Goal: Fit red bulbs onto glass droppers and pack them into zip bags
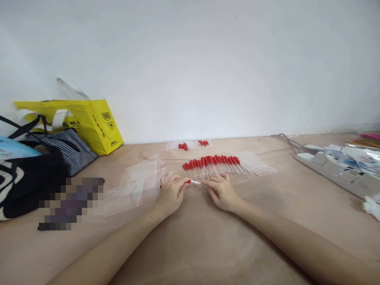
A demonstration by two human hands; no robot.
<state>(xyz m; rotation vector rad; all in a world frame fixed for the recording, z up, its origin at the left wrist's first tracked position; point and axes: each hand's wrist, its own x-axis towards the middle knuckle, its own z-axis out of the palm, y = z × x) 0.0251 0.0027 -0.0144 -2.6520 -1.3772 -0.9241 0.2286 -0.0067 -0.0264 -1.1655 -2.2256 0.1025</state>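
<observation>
Between my hands lies a glass dropper (196, 182) with a red rubber bulb, held roughly level just above the table. My left hand (172, 192) pinches it at the bulb end, and another bit of red shows by its outer fingers. The fingers of my right hand (222, 193) are closed on the clear tube's other end. Just beyond my hands, a row of red-bulbed droppers (212, 164) lies side by side, bulbs pointing away from me. Clear zip bags (130, 194) overlap to the left of my left hand.
Near the wall, filled clear bags (192, 145) show red bulbs. Another clear bag (258, 162) lies right of the row. A yellow bag (103, 126), a striped pouch (71, 148) and a black bag (32, 182) stand left. A power strip (332, 174) and plastic packets (356, 158) lie right.
</observation>
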